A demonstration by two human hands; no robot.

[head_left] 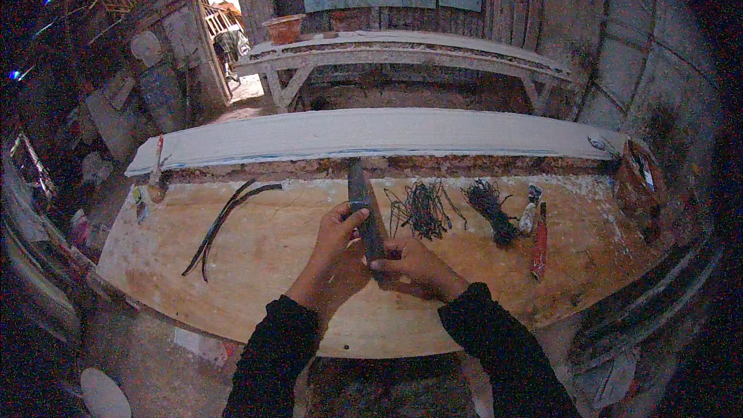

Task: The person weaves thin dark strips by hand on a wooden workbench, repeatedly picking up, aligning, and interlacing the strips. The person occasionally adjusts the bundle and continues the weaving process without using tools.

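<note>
Over the middle of the wooden tabletop (pixel 271 294), a long, flat dark-grey strip (pixel 360 186) points away from me, its material hard to tell. My left hand (pixel 334 238) grips its left side at mid-length, the thumb lying across it. Lower down, my right hand (pixel 414 265) pinches the near end between thumb and fingers. To the right lie a loose tangle of thin black cord (pixel 427 210) and a tighter black bundle (pixel 493 213). Two or three narrow black strips (pixel 224 224) lie to the left.
Along the table's far edge runs a long whitish board (pixel 387 135). A red-handled tool, perhaps a cutter (pixel 539 248), lies at the right beside a small white tube (pixel 530 213). Behind stands a wooden bench (pixel 418 54) bearing an orange-brown pot (pixel 285 29). A bright doorway opens back left.
</note>
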